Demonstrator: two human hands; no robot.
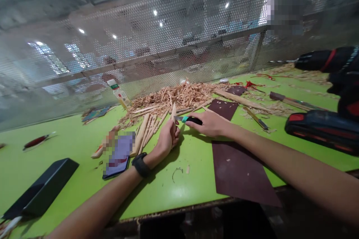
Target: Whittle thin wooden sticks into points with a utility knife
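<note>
My left hand is closed around a thin wooden stick that stands up from the fist, resting on the green table. A black watch sits on that wrist. My right hand grips a small knife with a black and teal handle, its blade pointing left at the stick. Just left of my left hand lie several cut wooden sticks in a bundle. Behind both hands is a heap of wood shavings.
A phone lies left of my left wrist, and a black box at the near left. Dark brown sandpaper sheets lie under my right arm. Black and red power tools stand at the right. Perforated metal mesh walls off the table's back.
</note>
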